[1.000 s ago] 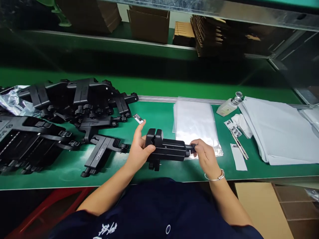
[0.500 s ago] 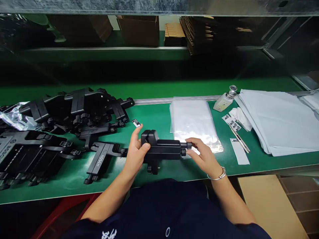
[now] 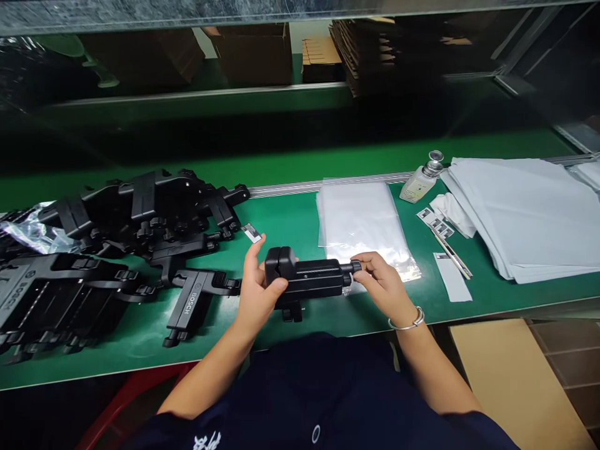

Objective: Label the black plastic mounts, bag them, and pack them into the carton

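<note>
A black clamp bracket is held above the green bench in front of me. My left hand grips its left end, thumb along the near side. On the raised index fingertip of that hand sits a small black-and-white label. My right hand pinches the knob at the bracket's right end between thumb and fingers. Left of the hands, a similar bracket marked BOSCH lies on the bench. The underside of the held bracket is mostly hidden.
More black brackets are piled at the left. Clear plastic bags lie behind my right hand. To the right are a pump bottle, label strips, tweezers, a white card and stacked white sheets. A metal beam crosses overhead.
My right hand's fingers have closed further around the end knob. The bracket has tilted slightly, its right end rising. The camera view has rotated a little.
</note>
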Demonstrator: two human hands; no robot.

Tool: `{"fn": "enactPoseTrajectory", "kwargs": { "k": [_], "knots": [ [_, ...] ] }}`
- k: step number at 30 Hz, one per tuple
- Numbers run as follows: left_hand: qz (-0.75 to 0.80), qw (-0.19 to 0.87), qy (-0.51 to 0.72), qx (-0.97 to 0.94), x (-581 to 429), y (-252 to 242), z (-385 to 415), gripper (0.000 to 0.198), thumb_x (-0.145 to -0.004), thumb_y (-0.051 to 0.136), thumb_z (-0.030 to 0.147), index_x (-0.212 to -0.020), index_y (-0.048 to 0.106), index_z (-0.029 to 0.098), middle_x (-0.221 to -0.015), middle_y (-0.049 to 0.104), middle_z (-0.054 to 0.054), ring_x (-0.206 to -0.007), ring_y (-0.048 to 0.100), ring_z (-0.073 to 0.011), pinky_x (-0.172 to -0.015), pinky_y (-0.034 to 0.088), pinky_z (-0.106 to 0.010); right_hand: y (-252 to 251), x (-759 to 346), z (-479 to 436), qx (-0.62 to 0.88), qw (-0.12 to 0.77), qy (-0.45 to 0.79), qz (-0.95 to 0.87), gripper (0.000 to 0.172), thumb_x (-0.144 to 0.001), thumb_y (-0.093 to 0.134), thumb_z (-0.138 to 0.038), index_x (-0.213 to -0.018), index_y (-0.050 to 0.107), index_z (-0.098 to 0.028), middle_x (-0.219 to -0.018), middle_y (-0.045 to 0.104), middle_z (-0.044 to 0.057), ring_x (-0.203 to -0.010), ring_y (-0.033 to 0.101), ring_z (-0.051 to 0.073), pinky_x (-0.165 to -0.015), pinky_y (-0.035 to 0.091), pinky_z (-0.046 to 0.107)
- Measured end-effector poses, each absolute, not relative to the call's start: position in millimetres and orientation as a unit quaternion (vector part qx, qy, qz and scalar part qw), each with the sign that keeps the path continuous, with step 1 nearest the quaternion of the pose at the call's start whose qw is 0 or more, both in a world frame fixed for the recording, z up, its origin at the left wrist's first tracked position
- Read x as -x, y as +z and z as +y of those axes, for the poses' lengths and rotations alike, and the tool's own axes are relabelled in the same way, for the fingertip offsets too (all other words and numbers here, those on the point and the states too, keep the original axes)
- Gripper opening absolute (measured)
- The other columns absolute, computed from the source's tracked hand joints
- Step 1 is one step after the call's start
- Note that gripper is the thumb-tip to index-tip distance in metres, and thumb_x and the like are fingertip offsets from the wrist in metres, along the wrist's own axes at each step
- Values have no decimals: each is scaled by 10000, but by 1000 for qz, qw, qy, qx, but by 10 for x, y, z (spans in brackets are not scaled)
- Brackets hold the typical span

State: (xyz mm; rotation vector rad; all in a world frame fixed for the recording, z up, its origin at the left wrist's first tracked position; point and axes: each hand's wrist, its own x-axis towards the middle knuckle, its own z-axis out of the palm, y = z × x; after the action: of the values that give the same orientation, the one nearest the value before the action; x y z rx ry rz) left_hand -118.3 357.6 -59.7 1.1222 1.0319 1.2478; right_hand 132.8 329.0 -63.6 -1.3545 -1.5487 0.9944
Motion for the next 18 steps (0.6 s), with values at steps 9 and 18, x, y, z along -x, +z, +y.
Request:
{"fn": "enactPoseTrajectory", "kwargs": {
  "k": [9, 18],
  "knots": [
    [466, 597, 494, -427, 1199, -578, 3632, 911, -726, 754, 539, -1451, 306, 219, -977, 728, -95, -874, 724, -250, -726, 588, -338, -576, -1284, 3290, 524, 392, 318, -685, 300, -922, 544, -407, -1160, 590, -231, -1007, 680, 74, -882, 656, 215, -770, 550, 350],
    [495, 625, 477, -370, 1144, -623, 3606, 894, -724, 750, 546, -1435, 319, 218, -939, 723, -69, -812, 726, -232, -704, 592, -341, -621, -1284, 3301, 557, 389, 346, -647, 282, -918, 542, -413, -1102, 632, -219, -923, 674, 55, -831, 643, 207, -671, 528, 309]
  ]
}}
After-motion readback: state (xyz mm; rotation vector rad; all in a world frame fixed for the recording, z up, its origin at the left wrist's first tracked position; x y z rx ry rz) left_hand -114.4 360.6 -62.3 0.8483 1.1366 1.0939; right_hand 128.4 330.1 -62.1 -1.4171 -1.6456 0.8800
